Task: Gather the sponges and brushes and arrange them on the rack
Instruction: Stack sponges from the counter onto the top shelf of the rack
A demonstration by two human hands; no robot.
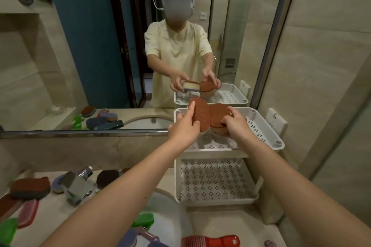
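2 brown-faced sponges sit over the top tier of the white rack (279, 143), side by side and touching where their edges meet. The left sponge (200, 115) stands tilted on its long edge with its brown scouring face turned toward the right. The right sponge (217, 119) lies flatter, with its brown face up and its tan body beneath. Whether either one rests on the perforated tray floor cannot be told.

The left hand (183, 128) grips the left sponge, with the fingers wrapped over its back and 1 fingertip up at its top edge. The right hand (235, 124) clamps the right sponge from the right side, fingers curled over the brown face. Both forearms reach in from the lower corners.

Below the top tier, the lower tier (216, 183) of the rack shows its perforated floor. The rack stands against the wall mirror (90, 46), which reflects the person and both held sponges.

On the counter to the left, a chrome faucet (78, 184) stands by the white sink (172, 214). Around it lie a brown sponge (30, 186) stacked on a dark one, a purple sponge (56, 183) and a dark round sponge (107, 178). A pink brush (28, 213) lies at the left edge. A green brush (143, 219) rests at the sink rim, and a red brush (210, 240) lies along the bottom edge.
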